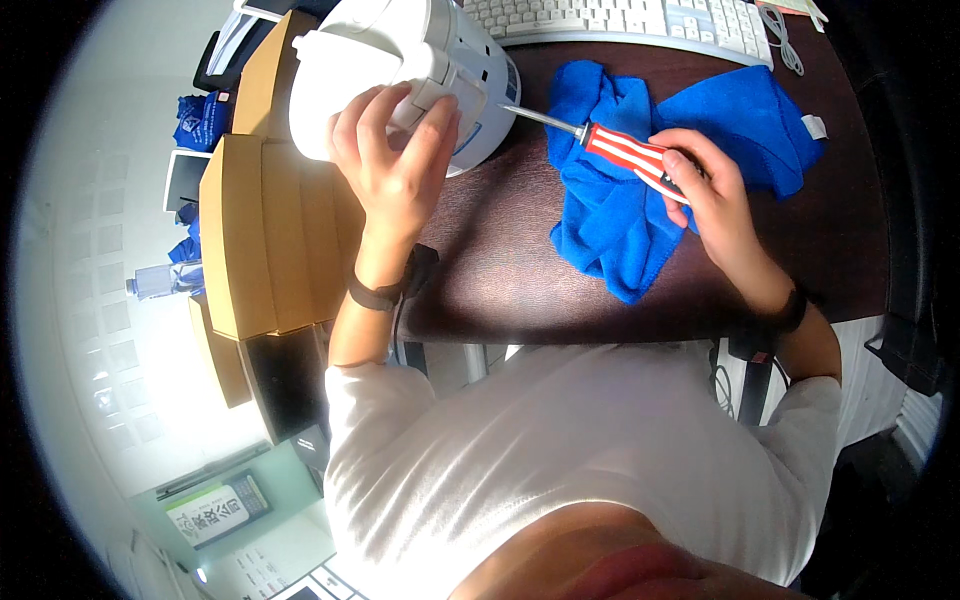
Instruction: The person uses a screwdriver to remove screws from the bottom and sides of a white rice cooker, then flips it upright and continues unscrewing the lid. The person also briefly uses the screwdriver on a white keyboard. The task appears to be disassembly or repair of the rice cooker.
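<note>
A white, rounded appliance with a lid [345, 75], which looks like a rice cooker, stands at the far left of the dark table. My left hand [392, 160] grips its near side, fingers bent over the lid's front edge. In my right hand [712, 190] is a screwdriver [622, 148] with a red and white striped handle. Its metal shaft points left, and the tip is at the appliance's right side; whether it touches cannot be told. A crumpled blue cloth [618, 225] lies on the table beneath the screwdriver and my right hand.
Behind the cloth sits a white keyboard [620, 22], with a coiled white cable [785, 42] at its right end. Cardboard boxes [240, 235] stand left of the table [490, 265], near a clear bottle [165, 281]. A black chair [915, 230] is at the right.
</note>
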`<move>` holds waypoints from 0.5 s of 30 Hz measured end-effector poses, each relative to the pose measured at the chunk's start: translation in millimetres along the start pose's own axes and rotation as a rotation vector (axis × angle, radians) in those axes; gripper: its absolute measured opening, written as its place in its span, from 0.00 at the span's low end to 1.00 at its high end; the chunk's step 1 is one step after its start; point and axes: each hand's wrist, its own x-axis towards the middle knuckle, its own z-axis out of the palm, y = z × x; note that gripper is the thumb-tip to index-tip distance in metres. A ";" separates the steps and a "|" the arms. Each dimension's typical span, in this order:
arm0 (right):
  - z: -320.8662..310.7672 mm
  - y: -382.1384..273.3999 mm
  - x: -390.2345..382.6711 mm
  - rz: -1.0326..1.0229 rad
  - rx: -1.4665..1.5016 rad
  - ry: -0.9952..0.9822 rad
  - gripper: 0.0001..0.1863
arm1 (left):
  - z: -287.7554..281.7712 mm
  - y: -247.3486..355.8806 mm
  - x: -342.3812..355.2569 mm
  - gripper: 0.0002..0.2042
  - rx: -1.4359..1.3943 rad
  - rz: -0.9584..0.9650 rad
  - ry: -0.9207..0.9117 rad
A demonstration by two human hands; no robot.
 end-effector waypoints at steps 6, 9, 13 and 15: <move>-5.4 5.8 -0.8 -0.002 -0.007 0.031 0.11 | -3.9 1.1 3.0 0.13 -0.037 -0.013 -0.025; -8.7 6.6 -0.4 0.011 -0.006 0.050 0.11 | -5.6 3.2 5.8 0.13 -0.175 -0.080 0.014; -15.4 5.9 3.0 -0.006 -0.038 0.119 0.11 | -22.7 21.9 3.1 0.11 -0.417 0.040 -0.099; -19.7 5.2 6.0 0.024 -0.100 0.145 0.12 | -25.7 38.4 -10.6 0.08 -0.574 0.073 -0.319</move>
